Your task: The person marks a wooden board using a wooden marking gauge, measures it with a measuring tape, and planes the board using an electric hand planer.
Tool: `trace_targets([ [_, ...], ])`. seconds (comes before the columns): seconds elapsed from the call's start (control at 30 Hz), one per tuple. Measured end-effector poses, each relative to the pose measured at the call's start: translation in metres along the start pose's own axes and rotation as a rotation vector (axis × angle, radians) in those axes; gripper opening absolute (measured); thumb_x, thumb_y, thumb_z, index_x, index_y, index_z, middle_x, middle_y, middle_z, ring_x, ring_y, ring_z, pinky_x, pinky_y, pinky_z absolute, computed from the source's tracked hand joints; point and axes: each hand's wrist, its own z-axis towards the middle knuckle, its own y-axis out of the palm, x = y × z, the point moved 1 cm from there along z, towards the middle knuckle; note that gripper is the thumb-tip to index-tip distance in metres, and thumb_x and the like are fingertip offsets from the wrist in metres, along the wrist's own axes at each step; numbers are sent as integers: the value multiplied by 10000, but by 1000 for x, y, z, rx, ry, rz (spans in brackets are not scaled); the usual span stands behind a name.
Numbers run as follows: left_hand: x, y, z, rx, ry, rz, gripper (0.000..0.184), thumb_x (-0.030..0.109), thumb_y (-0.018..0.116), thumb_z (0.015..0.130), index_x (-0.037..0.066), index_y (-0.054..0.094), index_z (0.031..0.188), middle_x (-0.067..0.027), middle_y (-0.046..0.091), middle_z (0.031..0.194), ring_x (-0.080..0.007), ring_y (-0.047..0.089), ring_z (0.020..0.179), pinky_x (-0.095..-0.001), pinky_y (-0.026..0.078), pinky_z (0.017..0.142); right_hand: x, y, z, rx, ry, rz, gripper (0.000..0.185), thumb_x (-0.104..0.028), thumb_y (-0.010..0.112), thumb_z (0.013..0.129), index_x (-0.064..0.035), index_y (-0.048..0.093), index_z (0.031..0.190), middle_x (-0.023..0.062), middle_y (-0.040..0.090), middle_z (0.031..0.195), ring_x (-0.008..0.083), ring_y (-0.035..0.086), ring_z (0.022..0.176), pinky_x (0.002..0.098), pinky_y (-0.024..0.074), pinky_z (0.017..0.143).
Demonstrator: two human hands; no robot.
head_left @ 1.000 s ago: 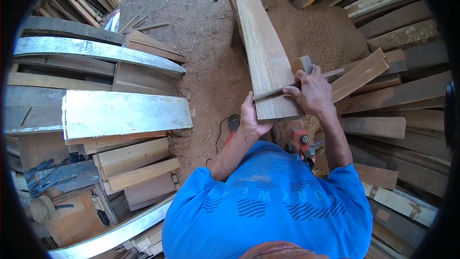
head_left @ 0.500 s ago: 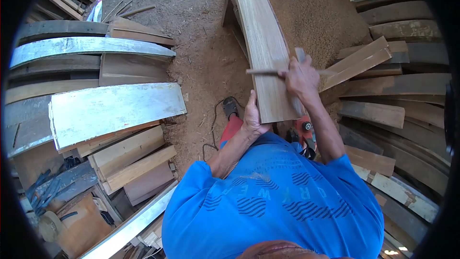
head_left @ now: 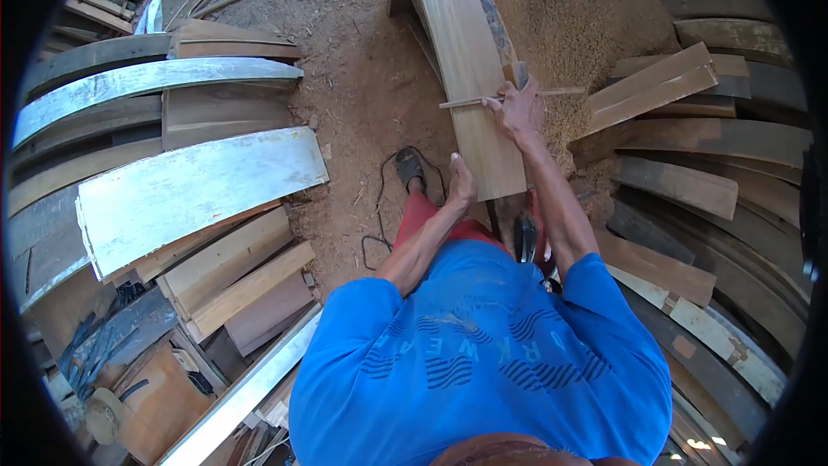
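Note:
A long pale wooden plank stretches away in front of me, its near end close to my waist. My right hand grips a wooden marking gauge at the plank's right edge. The gauge's thin stick lies across the plank and sticks out on both sides; its short block shows above my fingers. My left hand is at the left edge of the near end, thumb upward, with its fingers partly hidden against the plank.
Stacked boards line the left, with a whitish panel on top. More boards fill the right side. Sawdust is heaped beyond the plank. A black cord lies near my sandalled foot.
My right hand and the marking gauge have moved slightly away along the plank, and the stick now tilts up to the right. My left hand stays by the near end. The view has shifted a little.

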Motion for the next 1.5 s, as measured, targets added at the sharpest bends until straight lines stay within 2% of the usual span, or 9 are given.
trace_targets([
  [0.17, 42, 19, -19, -161, -23, 537, 916, 597, 436, 1015, -110, 204, 1549, -370, 400, 1486, -462, 403, 1391, -459, 334, 1167, 37, 26, 8, 12, -16, -52, 541, -502, 804, 797, -180, 694, 1218, 271, 384, 1448, 493, 573, 1144, 562, 483, 962],
  [0.27, 57, 20, -45, -232, 175, 1261, 1080, 541, 644, 926, -135, 85, 1555, -382, 378, 1463, -472, 473, 1217, -499, 378, 1089, 54, 37, 18, -79, 8, -26, 535, -504, 800, 799, -190, 693, 1219, 273, 376, 1453, 494, 561, 1161, 562, 473, 980],
  [0.37, 63, 11, -64, -287, 250, 1340, 1197, 451, 792, 801, -181, 85, 1533, -385, 321, 1493, -495, 445, 1178, -531, 350, 1090, 60, 37, 12, -64, -28, -1, 543, -513, 791, 805, -189, 687, 1229, 293, 337, 1490, 515, 503, 1255, 569, 439, 1043],
  [0.47, 47, 8, -52, -218, 366, 1205, 1181, 285, 828, 755, -148, 72, 1553, -360, 308, 1503, -505, 398, 1261, -569, 327, 1119, 52, 34, 8, -15, -25, 19, 568, -525, 785, 807, -181, 678, 1246, 317, 266, 1550, 534, 417, 1358, 572, 395, 1104],
  [0.63, 20, 13, -33, -192, 627, 1162, 1209, 284, 802, 768, -169, -8, 1542, -369, 309, 1508, -520, 385, 1289, -558, 298, 1124, 54, 32, 10, -27, 55, 34, 588, -511, 795, 805, -169, 668, 1265, 333, 188, 1602, 525, 362, 1416, 565, 373, 1133],
  [0.87, 9, 17, -32, -167, 533, 1068, 1158, 175, 808, 737, -130, 59, 1565, -353, 302, 1545, -522, 387, 1318, -555, 340, 1114, 60, 31, 12, 79, -98, 59, 512, -505, 801, 795, -133, 731, 1140, 330, 299, 1539, 482, 401, 1388, 555, 365, 1124],
  [0.97, -10, 19, -32, -37, 844, 1005, 1096, 122, 773, 763, -112, 74, 1574, -351, 405, 1465, -504, 480, 1215, -544, 405, 1046, 70, 35, -4, 40, -101, 129, 516, -524, 806, 776, -119, 741, 1088, 335, 336, 1495, 490, 441, 1323, 553, 384, 1085],
  [1.1, -26, 31, -43, 12, 652, 836, 979, 72, 712, 818, -99, 117, 1577, -320, 574, 1271, -499, 566, 1056, -518, 465, 938, 91, 32, -68, 5, -40, 51, 537, -547, 798, 771, -100, 733, 1062, 347, 335, 1470, 523, 473, 1237, 578, 402, 1015],
  [1.5, -23, 36, -53, 101, 606, 982, 979, 153, 750, 862, -53, 131, 1592, -256, 604, 1236, -436, 538, 986, -508, 472, 865, 91, 35, -119, 6, 32, -81, 479, -496, 793, 783, -142, 737, 1100, 311, 341, 1473, 519, 478, 1228, 582, 413, 973],
])
